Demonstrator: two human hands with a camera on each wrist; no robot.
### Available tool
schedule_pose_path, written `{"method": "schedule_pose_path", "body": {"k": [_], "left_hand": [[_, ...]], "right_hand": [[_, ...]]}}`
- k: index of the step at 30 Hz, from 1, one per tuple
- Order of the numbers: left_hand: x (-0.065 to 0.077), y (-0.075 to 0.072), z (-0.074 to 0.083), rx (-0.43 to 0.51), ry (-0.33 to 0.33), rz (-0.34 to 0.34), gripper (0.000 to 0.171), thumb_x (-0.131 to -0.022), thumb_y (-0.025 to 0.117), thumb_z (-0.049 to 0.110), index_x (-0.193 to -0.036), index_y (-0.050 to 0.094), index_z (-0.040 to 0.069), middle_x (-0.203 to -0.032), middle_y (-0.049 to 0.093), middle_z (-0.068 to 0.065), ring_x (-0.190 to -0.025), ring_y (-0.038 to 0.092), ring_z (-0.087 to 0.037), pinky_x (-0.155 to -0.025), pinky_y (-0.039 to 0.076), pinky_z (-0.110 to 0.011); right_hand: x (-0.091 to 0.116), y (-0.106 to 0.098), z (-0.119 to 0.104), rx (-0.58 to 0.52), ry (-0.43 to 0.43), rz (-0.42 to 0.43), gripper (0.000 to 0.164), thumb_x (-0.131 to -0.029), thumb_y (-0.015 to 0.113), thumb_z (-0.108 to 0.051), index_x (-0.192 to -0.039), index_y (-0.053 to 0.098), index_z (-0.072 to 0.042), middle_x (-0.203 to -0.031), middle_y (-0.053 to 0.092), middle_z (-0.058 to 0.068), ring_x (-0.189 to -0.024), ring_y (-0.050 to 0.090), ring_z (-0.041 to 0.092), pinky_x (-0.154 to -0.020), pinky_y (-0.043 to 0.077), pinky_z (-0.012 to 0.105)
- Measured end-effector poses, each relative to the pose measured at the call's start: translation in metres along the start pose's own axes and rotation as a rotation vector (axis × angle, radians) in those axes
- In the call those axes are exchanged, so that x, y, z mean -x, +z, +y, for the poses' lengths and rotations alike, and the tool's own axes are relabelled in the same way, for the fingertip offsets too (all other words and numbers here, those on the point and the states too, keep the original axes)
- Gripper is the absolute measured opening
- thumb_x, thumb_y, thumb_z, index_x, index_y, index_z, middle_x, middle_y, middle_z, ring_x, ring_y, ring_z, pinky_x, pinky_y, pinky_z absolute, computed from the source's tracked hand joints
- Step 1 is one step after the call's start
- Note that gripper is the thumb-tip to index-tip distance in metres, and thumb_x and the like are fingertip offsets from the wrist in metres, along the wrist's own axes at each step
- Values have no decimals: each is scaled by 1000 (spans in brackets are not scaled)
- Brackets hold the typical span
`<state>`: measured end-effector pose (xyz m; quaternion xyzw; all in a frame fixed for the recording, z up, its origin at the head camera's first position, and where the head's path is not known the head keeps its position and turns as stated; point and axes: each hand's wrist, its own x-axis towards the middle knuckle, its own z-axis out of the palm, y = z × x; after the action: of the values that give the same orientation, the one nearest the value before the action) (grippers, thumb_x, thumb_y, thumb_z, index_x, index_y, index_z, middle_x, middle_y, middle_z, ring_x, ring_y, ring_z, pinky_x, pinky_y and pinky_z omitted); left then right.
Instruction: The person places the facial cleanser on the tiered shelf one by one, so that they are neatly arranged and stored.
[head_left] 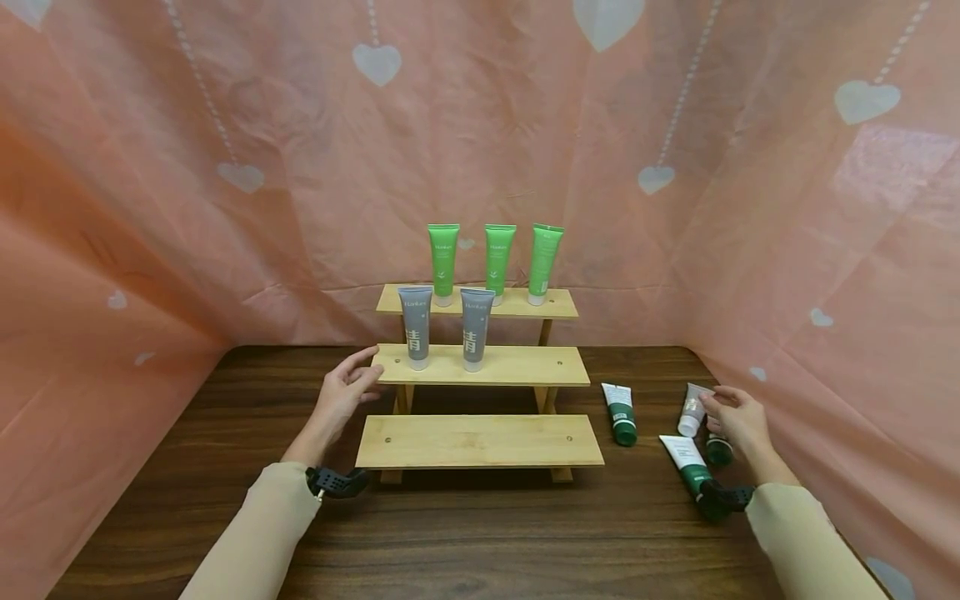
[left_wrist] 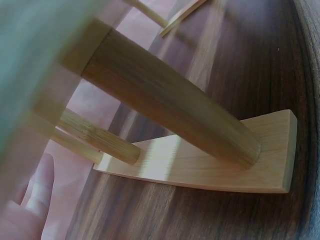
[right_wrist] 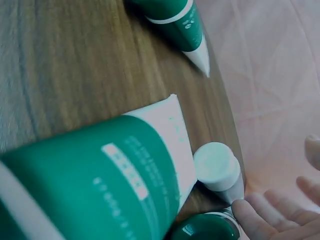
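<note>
My left hand (head_left: 348,387) is at the left end of the wooden three-step display stand (head_left: 480,442), its fingers beside the middle shelf's edge; in the left wrist view part of that hand (left_wrist: 30,207) shows near the stand's legs. My right hand (head_left: 738,421) reaches over a grey tube (head_left: 692,410) with a white cap (right_wrist: 216,165), lying on the table. In the right wrist view its fingers (right_wrist: 255,220) are extended close to that tube; contact is unclear. A green-and-white tube (head_left: 686,462) and a partly covered green-capped tube (head_left: 719,451) lie beside it.
Three bright green tubes (head_left: 498,262) stand on the top shelf. Two blue-grey tubes (head_left: 416,329) stand on the middle shelf. Another green-and-white tube (head_left: 620,414) lies right of the stand. Pink curtain (head_left: 480,167) surrounds the dark wooden table (head_left: 480,542).
</note>
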<state>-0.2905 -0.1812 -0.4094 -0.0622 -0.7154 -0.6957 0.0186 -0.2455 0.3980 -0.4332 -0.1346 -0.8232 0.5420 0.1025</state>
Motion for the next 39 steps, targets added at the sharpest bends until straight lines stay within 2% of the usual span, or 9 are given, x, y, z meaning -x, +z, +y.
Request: {"method": "schedule_pose_path", "body": {"k": [3,5,6,12,18,23,31,35,39], "left_hand": [[0,0,0,-7,5,-1,50,-93,60,19,-139,43,8,-104,63,-11,-87,61,-10,-86,47,-52],[0,0,0,-11,7,0,50,-93,60,20,-139,44,8,-105,64,-11,-88,61,-10,-85,48,-50],[0,0,0,-13,6,0,50,-93,60,20,-138,44,9,-106,63,-11,-88,61,-10,-85,48,-49],[-1,-2,1,-14,17,-11,52,-92,60,21,-139,43,9,-105,64,-10,-88,61,-13,-86,47,-51],[-2,-3,0,1,19,-12,51,-93,60,20,-139,43,8,-101,64,-8,-91,61,-19,-87,45,-54],[-2,-1,-3,26,15,-20,50,-92,60,18,-138,44,9,-99,64,-8,-93,60,-32,-89,42,-58],[-2,1,-3,36,18,-18,50,-92,60,18,-138,44,9,-98,64,-7,-104,51,-49,-89,41,-59],[-2,1,-3,32,13,-12,49,-92,60,18,-138,44,9,-97,64,-6,-101,53,-47,-89,42,-59],[-2,1,-2,31,7,-10,49,-92,60,18,-138,44,8,-98,64,-8,-94,59,-37,-89,42,-58]], "right_hand": [[-1,2,-3,117,37,-31,66,-94,54,-27,-136,27,16,-125,40,35,-96,59,27,-70,54,28],[-2,4,-4,169,56,-56,67,-94,53,-27,-136,26,18,-129,33,39,-105,52,39,-71,54,28],[-2,5,-5,190,60,-60,67,-94,53,-27,-135,26,18,-129,33,39,-105,52,40,-71,54,28],[-5,13,-4,261,33,-62,63,-93,55,-22,-132,30,20,-118,41,37,-94,56,37,-74,52,37],[-15,16,-1,316,28,-105,65,-90,61,-18,-134,29,18,-123,40,41,-104,49,46,-81,46,48],[-18,17,4,362,16,-161,62,-89,60,-16,-132,31,18,-126,35,43,-112,40,53,-87,40,56],[-24,19,10,409,-2,-191,57,-88,61,-12,-131,36,16,-129,28,45,-117,32,57,-90,38,58],[-26,22,11,404,-52,-162,58,-83,63,-3,-131,35,15,-127,32,44,-114,37,53,-87,42,54],[-26,23,13,394,-104,-142,60,-78,64,3,-130,36,16,-124,39,41,-107,44,48,-81,45,46]]}}
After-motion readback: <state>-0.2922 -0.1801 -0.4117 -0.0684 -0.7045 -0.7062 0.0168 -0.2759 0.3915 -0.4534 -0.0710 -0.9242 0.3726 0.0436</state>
